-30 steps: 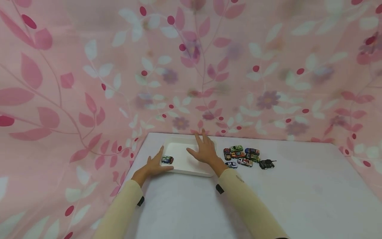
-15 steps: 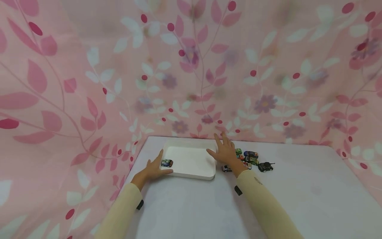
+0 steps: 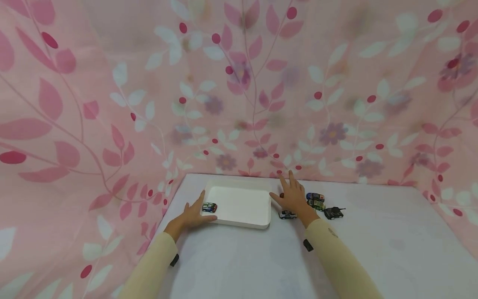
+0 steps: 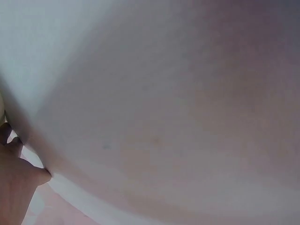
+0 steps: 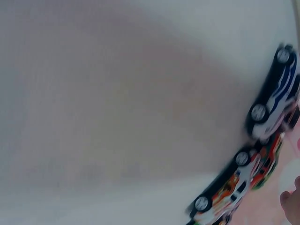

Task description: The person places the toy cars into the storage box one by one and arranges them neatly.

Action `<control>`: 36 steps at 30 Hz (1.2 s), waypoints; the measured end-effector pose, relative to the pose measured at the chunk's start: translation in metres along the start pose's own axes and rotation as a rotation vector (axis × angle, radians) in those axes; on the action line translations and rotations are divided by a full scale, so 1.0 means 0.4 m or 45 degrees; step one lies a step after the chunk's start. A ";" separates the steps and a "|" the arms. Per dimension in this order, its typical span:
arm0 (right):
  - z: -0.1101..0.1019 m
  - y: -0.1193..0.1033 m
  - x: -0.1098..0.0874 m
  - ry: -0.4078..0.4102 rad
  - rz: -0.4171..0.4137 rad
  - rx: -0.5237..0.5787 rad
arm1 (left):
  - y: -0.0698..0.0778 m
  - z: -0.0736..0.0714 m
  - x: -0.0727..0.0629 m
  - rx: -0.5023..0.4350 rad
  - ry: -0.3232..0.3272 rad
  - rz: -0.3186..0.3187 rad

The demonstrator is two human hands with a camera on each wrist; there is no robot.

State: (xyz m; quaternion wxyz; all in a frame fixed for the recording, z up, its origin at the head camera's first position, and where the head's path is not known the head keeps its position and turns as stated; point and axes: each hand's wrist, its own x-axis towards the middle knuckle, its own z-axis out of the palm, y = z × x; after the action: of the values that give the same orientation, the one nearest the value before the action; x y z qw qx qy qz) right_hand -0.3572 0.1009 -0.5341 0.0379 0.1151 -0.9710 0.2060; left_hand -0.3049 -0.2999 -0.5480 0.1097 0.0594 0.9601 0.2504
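Note:
In the head view my left hand (image 3: pixel 192 215) rests at the left end of a shallow white tray (image 3: pixel 239 207), thumb along its near rim and fingers spread at its left side. One small toy car (image 3: pixel 209 207) sits inside the tray beside that hand. My right hand (image 3: pixel 295 199) hovers with spread fingers over a cluster of toy cars, hiding several of them. A white toy car (image 3: pixel 287 214) shows below it. In the right wrist view a white-and-blue car (image 5: pixel 276 93) and a white-and-orange car (image 5: pixel 225 187) appear, with a fingertip at the right edge.
Right of the right hand are a blue toy car (image 3: pixel 315 197), a green one (image 3: pixel 316 205) and a dark toy tank (image 3: pixel 334 213). The white table (image 3: pixel 384 236) meets a pink floral cloth (image 3: pixel 336 83) behind and at the sides.
My right hand has moved right, from above the tray to over the toy cars. The left hand has stayed at the tray's left end. The camera view has shifted slightly.

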 end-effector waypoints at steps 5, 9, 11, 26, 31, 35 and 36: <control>-0.023 0.044 0.008 -0.018 0.011 -0.036 | 0.005 -0.013 -0.006 0.006 -0.020 -0.014; -0.038 0.077 0.012 -0.027 0.024 -0.056 | 0.009 -0.026 -0.013 0.005 -0.019 -0.006; -0.044 0.092 0.015 -0.024 0.033 -0.061 | 0.008 -0.031 -0.013 0.013 -0.015 -0.006; -0.072 0.175 0.001 -0.008 0.084 -0.060 | 0.018 -0.028 0.003 -0.018 0.002 -0.017; -0.062 0.181 -0.019 -0.043 0.110 -0.053 | 0.011 -0.019 0.003 0.002 -0.008 -0.012; -0.062 0.181 -0.021 -0.044 0.121 -0.052 | 0.006 -0.010 0.005 -0.007 -0.014 -0.012; -0.063 0.181 -0.020 -0.045 0.124 -0.043 | 0.006 -0.008 0.006 -0.008 -0.016 -0.013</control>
State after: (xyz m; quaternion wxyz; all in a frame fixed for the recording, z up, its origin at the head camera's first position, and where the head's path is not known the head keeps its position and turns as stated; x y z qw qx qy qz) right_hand -0.3659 0.1772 -0.5407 0.0125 0.0708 -0.9793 0.1891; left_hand -0.3080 -0.2988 -0.5447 0.1171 0.0559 0.9589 0.2524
